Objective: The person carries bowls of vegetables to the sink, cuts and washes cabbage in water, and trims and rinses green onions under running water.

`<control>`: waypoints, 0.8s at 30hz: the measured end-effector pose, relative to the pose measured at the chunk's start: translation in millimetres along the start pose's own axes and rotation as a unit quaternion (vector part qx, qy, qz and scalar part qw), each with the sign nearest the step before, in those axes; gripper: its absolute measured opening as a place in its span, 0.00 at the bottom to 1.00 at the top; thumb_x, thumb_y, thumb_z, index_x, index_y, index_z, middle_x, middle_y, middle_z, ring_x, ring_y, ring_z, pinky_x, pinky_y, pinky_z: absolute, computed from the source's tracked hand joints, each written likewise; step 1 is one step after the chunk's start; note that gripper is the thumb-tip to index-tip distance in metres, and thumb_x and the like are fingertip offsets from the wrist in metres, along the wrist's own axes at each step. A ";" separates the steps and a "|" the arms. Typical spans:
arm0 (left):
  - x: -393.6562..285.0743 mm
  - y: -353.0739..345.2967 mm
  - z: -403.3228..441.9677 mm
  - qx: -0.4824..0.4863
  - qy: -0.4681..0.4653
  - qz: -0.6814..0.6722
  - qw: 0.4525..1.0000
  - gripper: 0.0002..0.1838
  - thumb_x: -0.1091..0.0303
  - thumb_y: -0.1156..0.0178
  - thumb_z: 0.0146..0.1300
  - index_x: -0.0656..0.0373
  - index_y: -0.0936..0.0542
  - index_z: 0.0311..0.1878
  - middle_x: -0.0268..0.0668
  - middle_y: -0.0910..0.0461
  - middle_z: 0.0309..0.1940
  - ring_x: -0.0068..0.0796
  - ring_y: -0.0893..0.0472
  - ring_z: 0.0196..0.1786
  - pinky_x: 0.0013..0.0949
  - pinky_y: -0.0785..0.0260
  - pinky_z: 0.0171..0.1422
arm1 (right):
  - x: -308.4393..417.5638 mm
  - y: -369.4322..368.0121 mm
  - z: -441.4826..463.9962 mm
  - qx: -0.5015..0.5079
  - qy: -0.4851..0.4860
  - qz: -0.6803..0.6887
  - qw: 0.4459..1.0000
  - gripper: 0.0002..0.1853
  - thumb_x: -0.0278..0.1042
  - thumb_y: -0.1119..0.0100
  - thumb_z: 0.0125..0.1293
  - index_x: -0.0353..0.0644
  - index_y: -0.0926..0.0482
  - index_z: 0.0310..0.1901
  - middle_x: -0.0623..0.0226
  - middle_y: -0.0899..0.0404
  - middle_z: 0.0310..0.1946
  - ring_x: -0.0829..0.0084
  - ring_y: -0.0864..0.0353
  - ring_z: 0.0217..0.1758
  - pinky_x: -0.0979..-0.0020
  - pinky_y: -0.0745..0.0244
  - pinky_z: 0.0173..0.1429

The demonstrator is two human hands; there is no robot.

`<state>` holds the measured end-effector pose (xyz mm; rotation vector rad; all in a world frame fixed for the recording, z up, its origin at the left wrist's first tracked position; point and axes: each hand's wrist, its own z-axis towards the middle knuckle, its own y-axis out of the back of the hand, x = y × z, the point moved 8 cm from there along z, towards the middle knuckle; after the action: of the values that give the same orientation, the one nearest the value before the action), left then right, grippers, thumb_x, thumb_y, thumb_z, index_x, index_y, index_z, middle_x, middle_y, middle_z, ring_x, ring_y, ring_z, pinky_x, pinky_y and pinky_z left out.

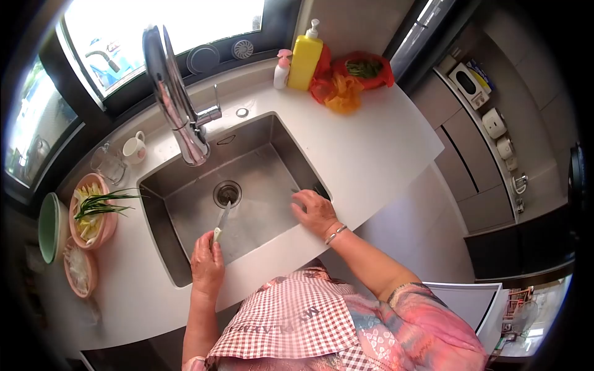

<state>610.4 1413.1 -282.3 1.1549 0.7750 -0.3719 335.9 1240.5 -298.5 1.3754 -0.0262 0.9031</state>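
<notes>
My left hand (208,264) is closed round the pale handle of a small knife (224,217) over the front edge of the steel sink (260,213). The blade points away from me, with its tip near the round drain (228,194). My right hand (316,214) is over the sink's front right corner, fingers bent and pointing left. A small dark bit shows by its fingertips, too small to make out, and whether the fingers hold it is unclear. The chrome faucet (175,105) arches above the back left of the sink.
On the left stand a pink bowl (109,227) with cut vegetables and green stalks, a green bowl (49,227), a smaller pink bowl (91,267), a white mug (134,149) and a glass. Behind are a yellow bottle (304,63) and a red bag (383,75) with greens.
</notes>
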 end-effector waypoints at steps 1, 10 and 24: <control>2.9 -5.2 -4.6 0.000 0.006 0.011 1.000 0.14 0.72 0.46 0.71 0.62 0.25 0.57 0.49 0.20 0.48 0.51 0.20 0.49 0.47 0.27 0.55 | 0.3 3.4 0.5 -0.005 0.005 0.012 1.000 0.16 0.41 0.37 0.66 0.44 0.19 0.51 0.58 0.19 0.52 0.57 0.18 0.53 0.61 0.21 0.58; 12.1 -13.1 -25.4 -0.084 0.049 0.086 0.992 0.15 0.72 0.47 0.71 0.61 0.25 0.60 0.47 0.19 0.51 0.51 0.19 0.51 0.47 0.26 0.56 | -53.9 43.9 73.0 -0.110 -0.022 -0.117 0.987 0.37 0.47 0.37 0.65 0.38 0.35 0.71 0.46 0.43 0.75 0.46 0.45 0.78 0.46 0.47 0.79; 7.7 -7.2 -27.6 -0.112 0.063 0.113 0.985 0.16 0.69 0.46 0.71 0.60 0.24 0.59 0.47 0.19 0.48 0.50 0.18 0.49 0.47 0.26 0.54 | 59.8 -38.6 62.3 0.213 0.108 -0.058 0.969 0.34 0.44 0.33 0.64 0.56 0.31 0.72 0.52 0.37 0.74 0.54 0.42 0.79 0.36 0.57 0.80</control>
<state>601.4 1436.6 -298.0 1.0468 0.7647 -0.0205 427.7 1222.7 -284.4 1.6441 0.4333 0.9900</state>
